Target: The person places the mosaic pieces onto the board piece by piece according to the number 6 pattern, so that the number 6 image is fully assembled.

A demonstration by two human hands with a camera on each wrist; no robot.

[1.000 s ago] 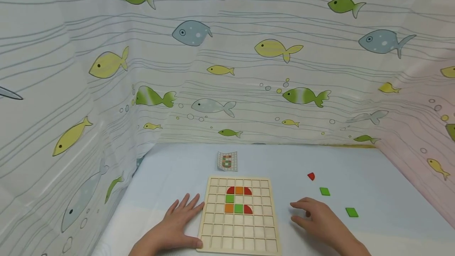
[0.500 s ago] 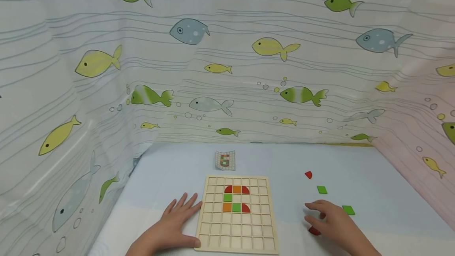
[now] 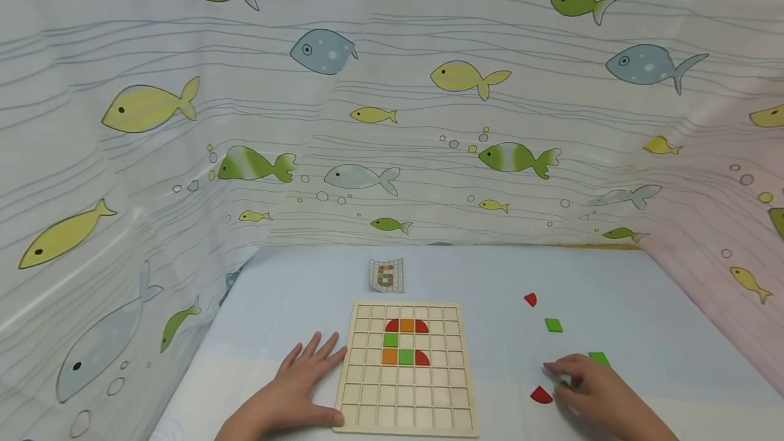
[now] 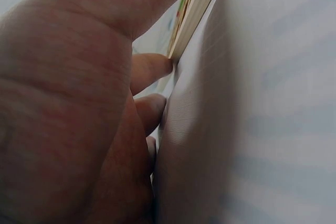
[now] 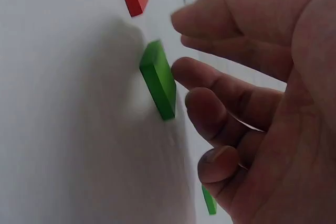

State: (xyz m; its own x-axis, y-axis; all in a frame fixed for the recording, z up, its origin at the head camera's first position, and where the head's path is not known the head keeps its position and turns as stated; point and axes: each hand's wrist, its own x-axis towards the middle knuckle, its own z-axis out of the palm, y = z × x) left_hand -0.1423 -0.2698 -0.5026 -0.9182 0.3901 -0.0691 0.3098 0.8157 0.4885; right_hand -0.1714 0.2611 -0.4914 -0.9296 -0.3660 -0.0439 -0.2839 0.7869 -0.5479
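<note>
A pale wooden grid board (image 3: 398, 414) lies in front of me, with red, orange and green pieces set in some of its upper cells. My left hand (image 3: 297, 386) rests beside it with fingers spread, thumb and fingertip at the board's left edge. To the right, my right hand (image 3: 594, 386) is low over the table, loosely bent. A green square tile (image 5: 160, 82) sits right at its fingertips in the right wrist view, mostly covered by the hand in the head view. Thumb and index finger stand apart. A red quarter-circle piece (image 3: 542, 395) lies just left of that hand.
Beyond the right hand lie a green tile (image 3: 554, 325), another red quarter-circle (image 3: 531, 299) and a partly hidden green tile (image 3: 599, 358). A small printed pattern card (image 3: 386, 276) lies behind the board. Fish-printed curtains (image 3: 392, 87) surround the table.
My right hand has moved right, from near the board to the green tile beside the red piece. That red piece, hidden at first, now shows fully. The left hand stays at the board.
</note>
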